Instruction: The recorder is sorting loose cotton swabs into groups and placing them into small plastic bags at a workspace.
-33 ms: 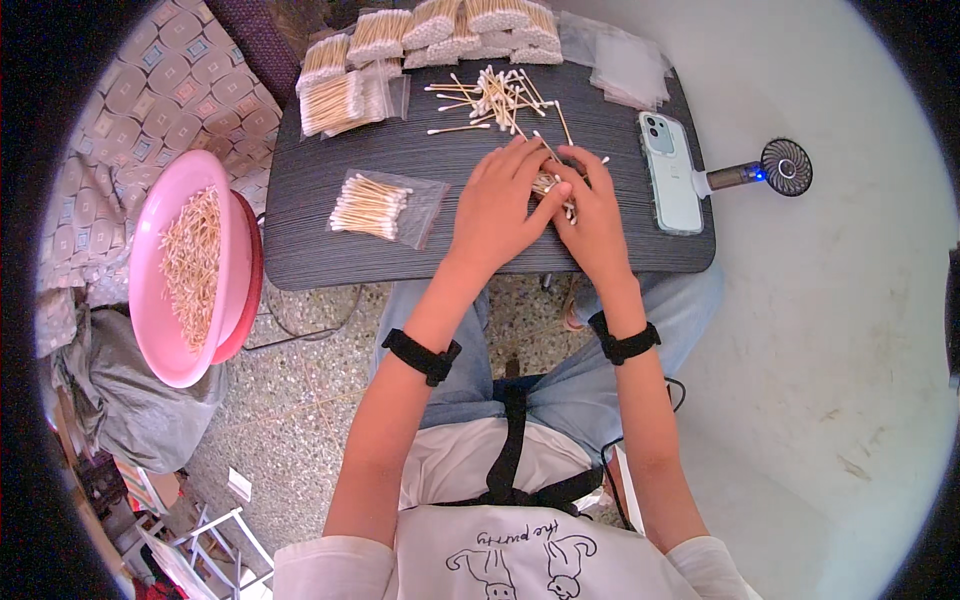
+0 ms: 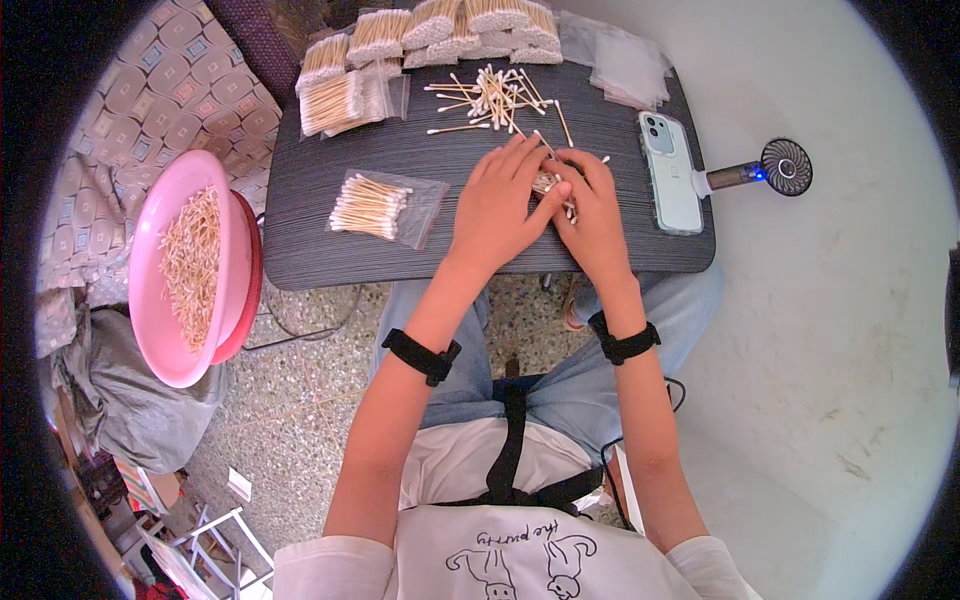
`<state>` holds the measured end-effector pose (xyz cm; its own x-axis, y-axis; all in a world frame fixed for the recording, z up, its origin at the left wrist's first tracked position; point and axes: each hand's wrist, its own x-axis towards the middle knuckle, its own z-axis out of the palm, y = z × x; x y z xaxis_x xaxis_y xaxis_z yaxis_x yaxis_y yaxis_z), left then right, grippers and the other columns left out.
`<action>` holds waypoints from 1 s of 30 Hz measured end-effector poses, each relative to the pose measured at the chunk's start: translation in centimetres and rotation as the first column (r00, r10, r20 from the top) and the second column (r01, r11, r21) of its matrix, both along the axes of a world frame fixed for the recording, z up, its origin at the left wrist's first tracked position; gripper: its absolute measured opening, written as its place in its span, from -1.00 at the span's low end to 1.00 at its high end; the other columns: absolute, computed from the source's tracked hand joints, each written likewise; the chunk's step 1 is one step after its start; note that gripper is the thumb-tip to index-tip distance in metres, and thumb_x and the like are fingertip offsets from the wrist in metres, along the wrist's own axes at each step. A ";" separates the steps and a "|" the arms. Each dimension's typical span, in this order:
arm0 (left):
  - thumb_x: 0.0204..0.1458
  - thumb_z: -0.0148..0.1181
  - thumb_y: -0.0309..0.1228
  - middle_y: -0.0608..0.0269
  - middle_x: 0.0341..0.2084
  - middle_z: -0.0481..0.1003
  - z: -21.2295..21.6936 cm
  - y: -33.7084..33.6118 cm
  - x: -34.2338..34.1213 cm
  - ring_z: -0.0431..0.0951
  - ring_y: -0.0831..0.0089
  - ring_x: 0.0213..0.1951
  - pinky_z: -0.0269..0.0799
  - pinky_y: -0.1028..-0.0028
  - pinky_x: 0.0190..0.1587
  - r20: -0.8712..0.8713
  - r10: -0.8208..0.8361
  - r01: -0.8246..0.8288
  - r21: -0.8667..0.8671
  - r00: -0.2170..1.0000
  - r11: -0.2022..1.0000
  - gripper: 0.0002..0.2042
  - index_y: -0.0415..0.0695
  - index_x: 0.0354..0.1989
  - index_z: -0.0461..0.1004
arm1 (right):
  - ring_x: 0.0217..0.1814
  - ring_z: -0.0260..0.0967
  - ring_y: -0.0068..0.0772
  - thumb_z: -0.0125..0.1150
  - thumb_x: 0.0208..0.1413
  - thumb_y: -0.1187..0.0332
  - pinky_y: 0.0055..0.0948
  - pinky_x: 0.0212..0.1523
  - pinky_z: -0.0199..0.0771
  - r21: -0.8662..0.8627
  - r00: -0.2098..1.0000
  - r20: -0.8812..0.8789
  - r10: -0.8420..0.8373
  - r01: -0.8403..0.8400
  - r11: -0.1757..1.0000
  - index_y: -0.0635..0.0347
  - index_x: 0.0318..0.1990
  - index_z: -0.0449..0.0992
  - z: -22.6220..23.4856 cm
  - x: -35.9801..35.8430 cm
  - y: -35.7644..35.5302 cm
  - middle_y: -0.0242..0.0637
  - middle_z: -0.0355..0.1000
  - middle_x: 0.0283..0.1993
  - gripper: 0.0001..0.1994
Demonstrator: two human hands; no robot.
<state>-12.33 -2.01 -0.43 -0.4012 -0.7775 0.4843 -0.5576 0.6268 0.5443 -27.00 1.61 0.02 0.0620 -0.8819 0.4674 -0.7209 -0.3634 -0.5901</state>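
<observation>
Ahead of the fingers [image 2: 530,165], loose swabs [image 2: 490,95] lie scattered across the desk [image 2: 330,250], and behind them stacked packets [image 2: 440,25] close off the far edge. To the right of the fingers a phone [image 2: 668,170] lies near, with a small fan [image 2: 770,170] beyond it off the desk edge. To the left, one filled bag [image 2: 375,205] lies apart, with bare desk between it and the fingers. Bare desk also runs along the near edge. A pink basin [image 2: 150,320] stands well left, off the desk.
</observation>
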 end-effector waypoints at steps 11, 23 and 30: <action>0.19 0.00 0.00 -0.07 0.13 0.36 0.3 0.1 -0.2 0.26 0.07 0.26 0.10 0.16 0.32 -0.062 0.050 -0.048 0.043 0.997 0.998 -0.43 -0.28 0.13 0.35 | 0.32 0.08 0.04 0.27 -0.09 0.49 -0.05 0.30 0.12 -0.017 0.967 -0.220 -0.129 0.128 0.992 0.20 0.11 0.41 0.0 0.0 0.1 -0.21 0.27 0.24 -0.49; 0.20 -0.01 -0.05 0.06 0.21 0.32 -0.2 0.1 -0.2 0.21 0.11 0.30 0.02 0.12 0.34 0.093 0.053 -0.046 -0.072 0.994 0.996 -0.50 -0.17 0.17 0.35 | 0.30 0.09 0.06 0.27 -0.11 0.49 -0.03 0.31 0.10 -0.032 0.950 -0.262 -0.167 0.165 0.986 0.22 0.14 0.39 0.1 0.2 0.1 -0.19 0.26 0.24 -0.45; 0.22 -0.03 -0.08 0.13 0.21 0.33 -0.2 0.1 -0.1 0.22 0.15 0.30 -0.01 0.11 0.35 0.115 0.004 0.003 -0.056 0.993 0.998 -0.54 -0.13 0.15 0.38 | 0.26 0.10 0.05 0.28 -0.11 0.48 -0.01 0.31 0.10 -0.095 0.936 -0.321 -0.143 0.119 0.988 0.23 0.14 0.39 -0.4 -0.1 -0.1 -0.14 0.26 0.17 -0.46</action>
